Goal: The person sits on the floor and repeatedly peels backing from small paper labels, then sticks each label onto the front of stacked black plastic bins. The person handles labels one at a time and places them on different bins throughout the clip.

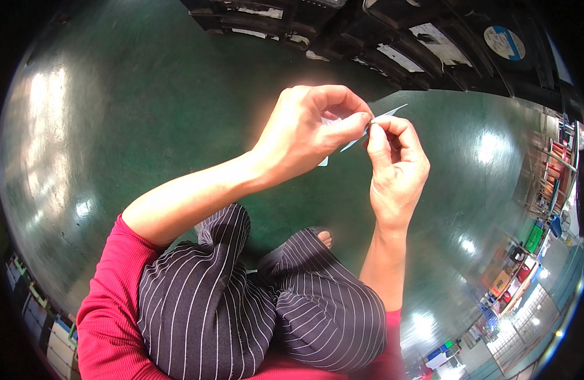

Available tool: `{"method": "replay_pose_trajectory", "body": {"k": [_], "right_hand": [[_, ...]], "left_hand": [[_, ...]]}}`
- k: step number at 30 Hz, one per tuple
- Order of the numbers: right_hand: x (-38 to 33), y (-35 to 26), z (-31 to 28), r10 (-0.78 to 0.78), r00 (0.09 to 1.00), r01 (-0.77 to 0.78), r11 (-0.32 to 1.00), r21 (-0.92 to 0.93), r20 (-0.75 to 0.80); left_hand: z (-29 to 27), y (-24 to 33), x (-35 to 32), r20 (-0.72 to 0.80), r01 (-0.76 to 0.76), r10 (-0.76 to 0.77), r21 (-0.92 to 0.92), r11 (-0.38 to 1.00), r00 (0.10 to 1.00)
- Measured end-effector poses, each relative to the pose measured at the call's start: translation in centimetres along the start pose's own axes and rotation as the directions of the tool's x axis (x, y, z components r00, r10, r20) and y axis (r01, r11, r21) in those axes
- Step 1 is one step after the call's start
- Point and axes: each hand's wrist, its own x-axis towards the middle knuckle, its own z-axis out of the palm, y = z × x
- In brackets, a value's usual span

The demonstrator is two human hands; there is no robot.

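Closest to us, we see the 2 red sleeves (118, 297) of the person and the dark trousers (197, 304) with thin white stripes. The knees are bent, and beyond the right knee the toes of 1 foot (325, 239) are showing.

Further up, we find the 2 bare hands, raised above the floor and very near to each other. The left hand (301, 130) comes from the left side with its back mostly toward us; its thumb and index finger are together, clamped on a thin pale sheet (389, 113). The right hand (399, 161) comes from below, with curled fingers, and its thumb and index finger are also closed on this sheet. So the sheet is between the 2 hands, seen almost from its edge, tilted, with 1 pointed end rising to the upper right. We notice also a clear, wrinkled piece (331, 119) inside the curl of the left hand, and a small white corner (323, 161) below the same hand; we cannot tell whether these belong to the sheet.

Under all this lies the shiny green floor (146, 120), with bright reflections. Beyond the hands, at the top, we see black crates (342, 38) with torn whitish labels and 1 round blue-and-white sticker (504, 43). Farthest, at the right rim, there are shelves (556, 168) with orange and red things, and a green bin (533, 237).
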Motion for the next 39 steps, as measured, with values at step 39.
{"method": "replay_pose_trajectory", "body": {"k": [39], "right_hand": [[0.0, -0.4, -0.4, 0.094, 0.995, -0.093, 0.995, 0.035, -0.018]], "left_hand": [[-0.5, -0.5, 0.5, 0.082, -0.048, 0.046, 0.015, 0.999, 0.996]]}}
